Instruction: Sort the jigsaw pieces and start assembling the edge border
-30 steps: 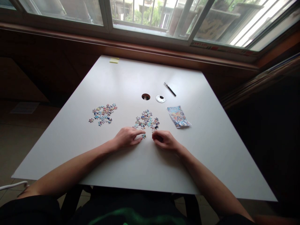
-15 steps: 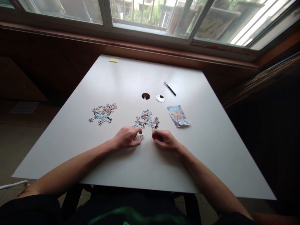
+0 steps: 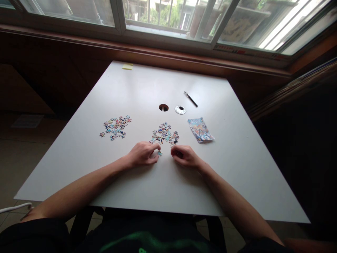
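Observation:
My left hand (image 3: 144, 153) rests on the white table with thumb and index finger curled round a small teal jigsaw piece (image 3: 160, 153). Across a narrow gap, my right hand (image 3: 185, 156) is closed, fingertips pressed together, and whatever lies in it is hidden. Just beyond both hands spreads a loose heap of jigsaw pieces (image 3: 164, 133) in mixed colours. A second heap of jigsaw pieces (image 3: 116, 127) lies farther left, apart from my hands.
Right of the middle heap lies a creased colourful picture sheet (image 3: 200, 130). Behind it are a black pen (image 3: 191, 99) and a round silver cover (image 3: 180, 110), beside a cable hole (image 3: 163, 108) in the table (image 3: 142, 88). Yellow sticky notes (image 3: 127, 66) sit at the far edge.
Almost nothing differs. Both hands keep their places and finger shapes, and the teal jigsaw piece stays at my left fingertips; the view has shifted very slightly.

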`<action>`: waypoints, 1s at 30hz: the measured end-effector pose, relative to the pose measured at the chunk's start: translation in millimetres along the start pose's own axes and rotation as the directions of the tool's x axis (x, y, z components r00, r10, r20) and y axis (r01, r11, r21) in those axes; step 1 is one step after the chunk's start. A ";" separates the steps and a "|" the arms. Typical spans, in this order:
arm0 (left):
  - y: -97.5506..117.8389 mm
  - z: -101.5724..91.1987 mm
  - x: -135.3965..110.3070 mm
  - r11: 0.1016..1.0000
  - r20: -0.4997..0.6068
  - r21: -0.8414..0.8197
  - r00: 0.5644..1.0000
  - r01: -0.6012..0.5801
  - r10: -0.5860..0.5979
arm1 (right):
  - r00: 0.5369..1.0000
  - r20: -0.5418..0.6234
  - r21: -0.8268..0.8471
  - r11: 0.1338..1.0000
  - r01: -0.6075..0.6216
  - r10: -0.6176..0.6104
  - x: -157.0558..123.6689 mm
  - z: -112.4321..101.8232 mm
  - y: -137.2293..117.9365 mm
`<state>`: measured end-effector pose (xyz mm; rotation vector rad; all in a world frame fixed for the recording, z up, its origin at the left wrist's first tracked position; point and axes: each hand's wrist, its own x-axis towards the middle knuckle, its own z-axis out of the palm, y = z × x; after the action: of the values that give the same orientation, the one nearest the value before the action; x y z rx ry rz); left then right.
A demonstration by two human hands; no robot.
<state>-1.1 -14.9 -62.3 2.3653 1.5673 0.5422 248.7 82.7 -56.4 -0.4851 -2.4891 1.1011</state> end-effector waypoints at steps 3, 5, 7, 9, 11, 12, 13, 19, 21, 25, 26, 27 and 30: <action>-0.2 0.2 0.3 1.000 0.005 0.003 1.000 -0.002 0.002 | 1.000 0.003 0.002 1.000 -0.004 0.004 -0.4 0.1 0.3; -0.4 0.2 0.6 1.000 0.005 0.007 1.000 -0.003 0.003 | 1.000 0.004 0.001 1.000 -0.007 0.007 -0.9 0.4 1.3; -0.5 0.2 0.9 1.000 0.002 0.010 1.000 -0.003 0.003 | 1.000 0.003 0.000 1.000 -0.006 0.006 -1.2 0.7 2.5; -0.5 0.4 1.0 1.000 -0.003 0.012 1.000 0.000 0.000 | 1.000 0.003 -0.002 1.000 -0.006 0.006 -1.3 1.0 3.1; -0.3 0.8 0.9 1.000 -0.007 0.013 1.000 0.003 -0.003 | 1.000 0.003 -0.005 1.000 -0.006 0.006 -1.1 1.0 2.9; -0.2 1.0 0.8 1.000 -0.010 0.013 1.000 0.004 -0.004 | 1.000 0.003 -0.007 1.000 -0.005 0.005 -0.9 1.0 2.6; -0.1 1.3 0.7 1.000 -0.011 0.012 1.000 0.005 -0.005 | 1.000 0.001 -0.009 1.000 -0.003 0.003 -0.8 1.0 2.2; 1.1 1.7 0.4 1.000 -0.021 0.008 1.000 0.016 -0.016 | 1.000 -0.007 -0.006 1.000 0.003 -0.003 -0.8 0.8 0.9; 1.2 1.4 0.3 1.000 -0.021 0.004 0.999 0.028 -0.028 | 1.000 -0.005 -0.005 1.000 0.001 -0.001 -1.0 0.7 1.1; 1.2 0.6 0.1 1.000 -0.016 0.000 1.000 0.020 -0.020 | 1.000 0.001 -0.006 1.000 0.001 -0.001 -0.9 0.3 1.3; 1.2 0.3 0.1 1.000 -0.015 0.000 1.000 0.017 -0.017 | 1.000 0.001 -0.009 1.000 0.001 -0.001 -0.8 0.1 1.4; 1.4 0.0 0.1 1.000 -0.015 -0.001 1.000 0.015 -0.015 | 1.000 0.001 -0.011 1.000 0.002 -0.002 -0.8 -0.2 1.5; 1.8 -0.5 0.4 1.000 -0.016 -0.001 1.000 0.010 -0.010 | 1.000 0.000 -0.020 1.000 0.013 -0.013 -1.1 -0.8 2.2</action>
<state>0.2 -15.2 -61.1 2.3564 1.5851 0.5615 250.5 84.1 -57.9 -0.4740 -2.5018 1.0715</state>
